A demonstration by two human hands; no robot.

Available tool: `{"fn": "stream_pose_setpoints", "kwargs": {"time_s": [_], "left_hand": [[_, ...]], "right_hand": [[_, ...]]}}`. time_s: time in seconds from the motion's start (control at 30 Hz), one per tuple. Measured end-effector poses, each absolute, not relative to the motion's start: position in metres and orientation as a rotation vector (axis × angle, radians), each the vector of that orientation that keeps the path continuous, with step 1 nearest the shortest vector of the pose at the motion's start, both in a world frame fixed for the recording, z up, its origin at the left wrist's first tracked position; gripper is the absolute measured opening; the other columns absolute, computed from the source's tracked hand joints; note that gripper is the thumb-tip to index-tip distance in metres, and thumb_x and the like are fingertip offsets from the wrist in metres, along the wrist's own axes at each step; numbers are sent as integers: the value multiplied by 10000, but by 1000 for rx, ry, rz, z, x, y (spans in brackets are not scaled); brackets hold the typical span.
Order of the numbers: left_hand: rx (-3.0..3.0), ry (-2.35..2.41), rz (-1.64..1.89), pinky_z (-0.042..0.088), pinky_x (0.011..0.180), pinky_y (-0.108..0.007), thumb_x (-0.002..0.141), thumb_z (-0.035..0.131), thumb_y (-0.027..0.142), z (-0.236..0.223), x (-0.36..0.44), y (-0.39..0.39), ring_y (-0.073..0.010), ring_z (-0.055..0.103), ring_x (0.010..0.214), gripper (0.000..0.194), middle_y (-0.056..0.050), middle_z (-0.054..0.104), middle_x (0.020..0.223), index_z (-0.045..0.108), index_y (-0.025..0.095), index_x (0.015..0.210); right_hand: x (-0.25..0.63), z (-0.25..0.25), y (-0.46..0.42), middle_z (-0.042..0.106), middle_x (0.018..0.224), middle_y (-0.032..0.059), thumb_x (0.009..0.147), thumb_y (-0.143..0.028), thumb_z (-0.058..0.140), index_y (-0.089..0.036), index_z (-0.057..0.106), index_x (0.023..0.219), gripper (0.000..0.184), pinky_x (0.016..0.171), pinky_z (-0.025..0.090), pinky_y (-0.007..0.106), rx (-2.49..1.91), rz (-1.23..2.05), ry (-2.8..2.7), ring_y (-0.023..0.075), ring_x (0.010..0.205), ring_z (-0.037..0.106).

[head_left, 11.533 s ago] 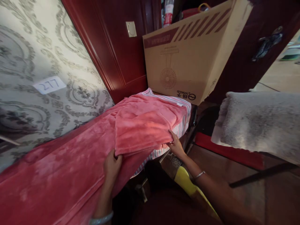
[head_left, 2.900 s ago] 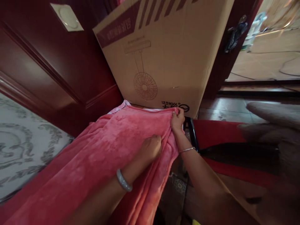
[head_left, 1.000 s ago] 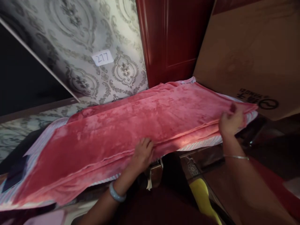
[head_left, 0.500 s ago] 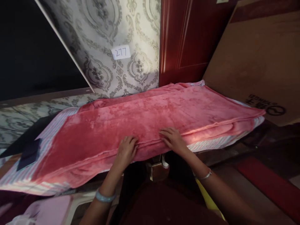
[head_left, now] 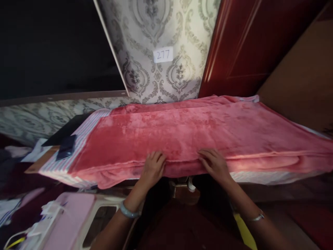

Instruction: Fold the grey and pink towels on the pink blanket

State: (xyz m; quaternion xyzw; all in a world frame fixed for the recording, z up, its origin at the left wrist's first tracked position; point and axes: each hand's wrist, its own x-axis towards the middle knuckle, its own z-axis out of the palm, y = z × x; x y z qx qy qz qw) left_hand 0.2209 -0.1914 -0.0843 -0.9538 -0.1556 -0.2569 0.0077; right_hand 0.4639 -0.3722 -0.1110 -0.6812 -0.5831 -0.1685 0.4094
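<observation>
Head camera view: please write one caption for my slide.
Left hand and right hand rest on a pink fleece blanket over striped cloth.

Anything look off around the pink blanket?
A dark blue flat rectangular item lies on the striped sheet past the end of the pink fleece blanket, looking stray; I can't tell what it is. A white paper label marked 277 sits oddly on the patterned wallpaper.

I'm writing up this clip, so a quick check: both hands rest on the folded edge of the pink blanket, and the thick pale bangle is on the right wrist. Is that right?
Not quite: the thick pale bangle is on the left wrist, above the left hand, not the right. The head view shows this, with a thin bracelet on the right wrist, above the right hand. Both hands do rest on the folded edge of the pink blanket.
</observation>
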Motion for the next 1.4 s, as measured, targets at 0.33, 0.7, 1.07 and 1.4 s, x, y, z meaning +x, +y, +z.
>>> {"fn": "stream_pose_setpoints", "kwargs": {"time_s": [0.33, 0.7, 1.07, 1.4], "left_hand": [[-2896, -883, -681, 454, 936, -443, 961, 507, 270, -77, 123, -143, -284, 548, 1129, 283, -132, 646, 1203, 649, 190, 1192], [-2951, -957, -708, 487, 848, -395, 956, 444, 165, -83, 120, -129, -232, 594, 927, 233, -84, 666, 967, 674, 200, 968], [-2900, -965, -711, 461, 903, -425, 958, 486, 231, -73, 90, -139, -263, 554, 1052, 248, -114, 644, 1129, 642, 199, 1148], [-2694, -1131, -686, 445, 899, -425, 925, 498, 161, -72, 35, -104, -283, 553, 1074, 266, -125, 661, 1160, 664, 167, 1133]], "right_hand": [[383, -94, -297, 690, 1106, 103, 969, -215, 536, -215, 687, 1121, 214, 871, 520, 453, -1447, -175, -1777, 256, 1009, 606], [362, -106, -254, 682, 950, 86, 976, -148, 471, -227, 727, 1060, 281, 740, 518, 386, -1478, -211, -1866, 226, 860, 607], [351, -101, -258, 675, 1043, 104, 977, -206, 497, -215, 688, 1113, 235, 794, 517, 441, -1441, -175, -1901, 254, 925, 603], [303, -96, -212, 669, 1050, 109, 950, -175, 538, -188, 683, 1116, 221, 796, 514, 415, -1338, -185, -2051, 255, 929, 587]]}}
